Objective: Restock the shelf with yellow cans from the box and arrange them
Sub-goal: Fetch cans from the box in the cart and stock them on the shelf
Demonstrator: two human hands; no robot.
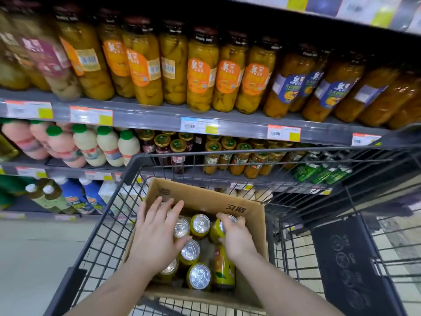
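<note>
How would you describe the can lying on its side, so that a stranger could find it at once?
Look in the black wire cart, inside the open cardboard box. Along the box's right side, just below the right hand, lies one yellow can. Its printed side faces up, whereas its neighbours stand upright, showing silver lids.

Both bare forearms reach forward and down. The left hand (157,233) is spread flat, fingers straight and slightly apart. The right hand (235,236) has its fingers curled in a grip.
</note>
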